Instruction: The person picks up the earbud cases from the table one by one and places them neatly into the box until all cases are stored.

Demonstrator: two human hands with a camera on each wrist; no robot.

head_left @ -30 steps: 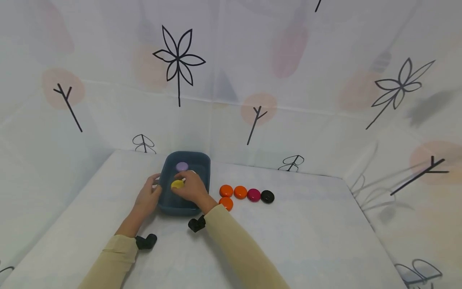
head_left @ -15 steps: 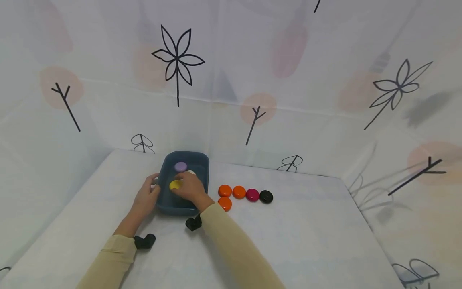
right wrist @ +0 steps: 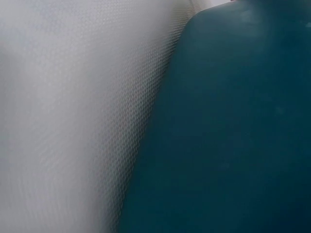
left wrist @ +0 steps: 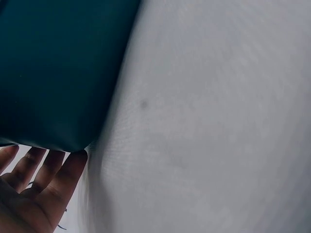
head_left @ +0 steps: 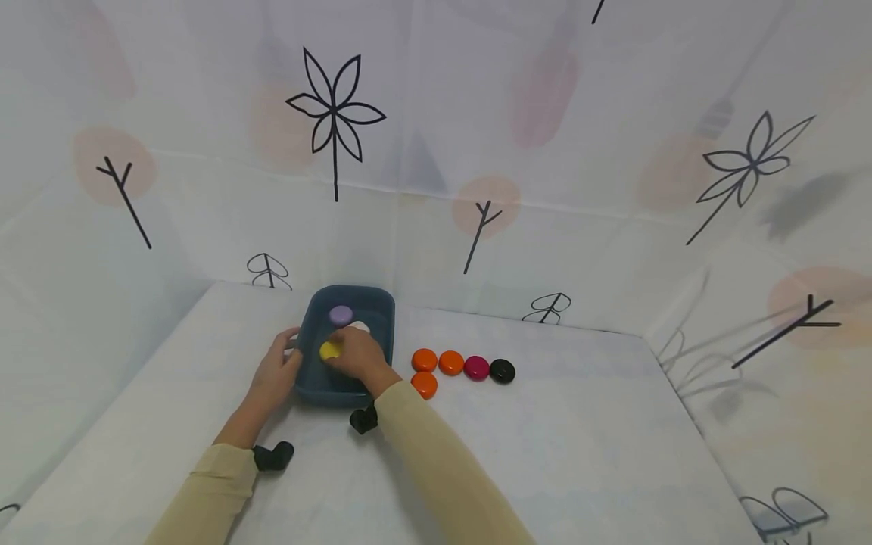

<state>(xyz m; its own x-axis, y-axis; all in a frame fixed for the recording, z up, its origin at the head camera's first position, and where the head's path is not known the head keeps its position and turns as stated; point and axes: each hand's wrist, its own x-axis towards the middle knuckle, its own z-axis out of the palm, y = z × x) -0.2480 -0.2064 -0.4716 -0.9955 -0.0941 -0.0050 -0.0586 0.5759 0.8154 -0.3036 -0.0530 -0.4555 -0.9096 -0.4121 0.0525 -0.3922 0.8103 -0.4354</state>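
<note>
A dark blue-green rectangular tray (head_left: 379,303) stands at the back left of the table. Inside it, my right hand (head_left: 361,353) pinches a yellow round disc (head_left: 330,350) low over the tray's floor; whether the disc touches the floor I cannot tell. A lilac disc (head_left: 341,316) lies farther back in the tray, and a white piece (head_left: 359,327) shows partly behind my right hand. My left hand (head_left: 275,372) rests against the tray's left side, its fingertips touching the wall, as the left wrist view shows with the fingers (left wrist: 63,187) fairly straight. The right wrist view holds only tray wall and cloth.
Right of the tray, a row on the white tablecloth (head_left: 579,439) holds two orange discs (head_left: 451,362), a crimson disc (head_left: 477,368) and a black disc (head_left: 502,371). Another orange disc (head_left: 425,385) lies in front of the row's left end. Patterned cloth (head_left: 422,136) hangs behind.
My right hand has shifted slightly down with the yellow disc between its fingers. A little more of the white piece shows. My left hand stays at the tray's side.
</note>
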